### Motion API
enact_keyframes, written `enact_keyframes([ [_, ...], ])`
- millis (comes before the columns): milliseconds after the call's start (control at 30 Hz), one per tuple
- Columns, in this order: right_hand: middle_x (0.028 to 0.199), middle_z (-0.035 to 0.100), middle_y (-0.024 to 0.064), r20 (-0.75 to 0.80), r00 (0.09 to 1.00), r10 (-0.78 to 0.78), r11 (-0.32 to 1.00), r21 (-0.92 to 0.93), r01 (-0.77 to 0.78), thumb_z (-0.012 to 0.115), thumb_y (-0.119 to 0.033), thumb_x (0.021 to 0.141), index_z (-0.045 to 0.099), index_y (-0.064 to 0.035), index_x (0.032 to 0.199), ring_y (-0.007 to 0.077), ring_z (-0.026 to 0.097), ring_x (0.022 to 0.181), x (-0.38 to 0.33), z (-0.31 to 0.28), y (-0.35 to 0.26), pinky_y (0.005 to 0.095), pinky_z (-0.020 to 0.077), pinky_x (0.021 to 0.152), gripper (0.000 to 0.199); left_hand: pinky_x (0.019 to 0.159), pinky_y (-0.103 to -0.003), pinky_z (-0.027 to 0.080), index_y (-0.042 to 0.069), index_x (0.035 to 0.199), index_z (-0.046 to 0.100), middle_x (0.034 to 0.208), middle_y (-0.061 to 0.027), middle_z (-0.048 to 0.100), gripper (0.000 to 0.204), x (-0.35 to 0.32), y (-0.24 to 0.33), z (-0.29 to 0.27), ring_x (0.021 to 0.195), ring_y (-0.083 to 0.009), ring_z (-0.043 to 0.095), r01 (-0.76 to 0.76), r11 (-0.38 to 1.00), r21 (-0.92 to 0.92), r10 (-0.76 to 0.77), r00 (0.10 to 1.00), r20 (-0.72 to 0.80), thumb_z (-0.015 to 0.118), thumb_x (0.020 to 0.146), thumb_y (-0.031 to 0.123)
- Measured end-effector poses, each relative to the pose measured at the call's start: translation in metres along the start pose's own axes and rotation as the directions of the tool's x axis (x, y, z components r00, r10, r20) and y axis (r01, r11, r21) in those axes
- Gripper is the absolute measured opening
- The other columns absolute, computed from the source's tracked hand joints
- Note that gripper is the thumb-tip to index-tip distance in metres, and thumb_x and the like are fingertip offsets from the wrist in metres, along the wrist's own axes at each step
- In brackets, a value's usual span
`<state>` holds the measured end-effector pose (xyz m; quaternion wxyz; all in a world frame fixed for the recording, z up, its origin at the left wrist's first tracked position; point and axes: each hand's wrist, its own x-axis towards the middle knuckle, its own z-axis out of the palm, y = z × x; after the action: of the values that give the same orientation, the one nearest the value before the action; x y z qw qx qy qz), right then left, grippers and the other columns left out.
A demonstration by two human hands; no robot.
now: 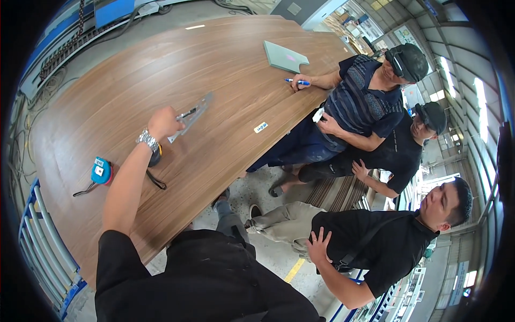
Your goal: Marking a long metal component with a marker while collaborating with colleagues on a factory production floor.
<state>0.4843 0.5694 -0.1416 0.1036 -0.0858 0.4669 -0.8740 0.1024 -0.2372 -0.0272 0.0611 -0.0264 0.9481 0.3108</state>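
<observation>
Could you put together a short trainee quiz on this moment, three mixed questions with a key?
1. Multiple choice: the tape measure just left of the person's left forearm is mainly (A) white, (B) teal, (C) orange.
2. Which lies nearer the left hand: the pale green panel or that tape measure?
3. True or false: the person's left hand holds the blue pen.

Key: 1. B. 2. The tape measure. 3. False; a co-worker's hand has the pen.

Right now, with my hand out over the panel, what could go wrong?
Your left hand appears to grip a clear narrow item; dragging it could scratch the wood-grain panel.

Your left forearm partly hides a yellow-and-black object; pulling back might knock it.

A co-worker's hand holds a blue pen close to the same panel; a slip might leave a stray mark.
</observation>
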Motion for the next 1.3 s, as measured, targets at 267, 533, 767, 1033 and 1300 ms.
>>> enact_keyframes([
  [267, 0.178, -0.008, -0.0001, -0.562, 0.827, -0.019, 0.971, 0.185, 0.148, 0.100, -0.060, 0.018, 0.001, -0.0549, 0.165, 0.0401, 0.016, 0.158, 0.056, 0.068, 0.040, 0.0697, 0.0296, 0.114, 0.178, 0.076, -0.047, 0.059, 0.007, 0.104, 0.081, 0.091, -0.0182, 0.078, 0.035, -0.048, -0.002, -0.015, 0.085, -0.0358, 0.075, 0.198, 0.974, 0.106, -0.167, 0.956, -0.242, 0.083, 0.083, 0.035],
  [533, 0.178, -0.006, -0.0019, -0.549, 0.836, 0.006, 0.942, 0.282, 0.179, 0.101, -0.060, 0.021, 0.003, -0.0552, 0.165, 0.0407, 0.016, 0.157, 0.048, 0.065, 0.040, 0.0700, 0.0266, 0.116, 0.174, 0.073, -0.047, 0.058, 0.009, 0.103, 0.078, 0.085, -0.0180, 0.074, 0.027, -0.187, 0.041, 0.009, 0.083, -0.0384, 0.073, -0.023, 1.000, -0.008, 0.021, 0.978, -0.210, 0.078, 0.088, 0.031],
  [767, 0.178, -0.006, -0.0021, -0.542, 0.840, -0.019, 0.759, 0.540, 0.365, 0.101, -0.060, 0.024, 0.003, -0.0545, 0.165, 0.0411, 0.016, 0.158, 0.051, 0.061, 0.045, 0.0693, 0.0259, 0.117, 0.172, 0.071, -0.050, 0.057, 0.011, 0.098, 0.078, 0.078, -0.0163, 0.073, 0.023, -0.284, 0.067, 0.075, 0.077, -0.0397, 0.071, -0.134, 0.987, -0.084, 0.113, 0.970, -0.216, 0.079, 0.080, 0.026],
  [1033, 0.178, -0.006, -0.0024, -0.569, 0.822, -0.013, 0.450, 0.731, 0.513, 0.102, -0.060, 0.027, 0.003, -0.0536, 0.165, 0.0415, 0.016, 0.158, 0.060, 0.083, 0.041, 0.0685, 0.0252, 0.118, 0.170, 0.074, -0.049, 0.058, 0.011, 0.098, 0.079, 0.082, -0.0168, 0.074, 0.030, -0.317, 0.093, 0.135, 0.081, -0.0397, 0.072, -0.097, 0.993, -0.069, 0.105, 0.986, 0.127, 0.079, 0.087, 0.039],
  [1300, 0.177, -0.004, 0.0003, -0.565, 0.825, -0.024, 0.563, 0.674, 0.478, 0.103, -0.059, 0.033, 0.004, -0.0493, 0.167, 0.0420, 0.014, 0.159, 0.057, 0.068, 0.055, 0.0635, 0.0238, 0.122, 0.167, 0.080, -0.053, 0.058, 0.008, 0.092, 0.079, 0.088, -0.0218, 0.074, 0.038, -0.387, 0.042, 0.210, 0.088, -0.0436, 0.072, 0.113, 0.981, 0.155, -0.151, 0.955, 0.257, 0.076, 0.085, 0.045],
])
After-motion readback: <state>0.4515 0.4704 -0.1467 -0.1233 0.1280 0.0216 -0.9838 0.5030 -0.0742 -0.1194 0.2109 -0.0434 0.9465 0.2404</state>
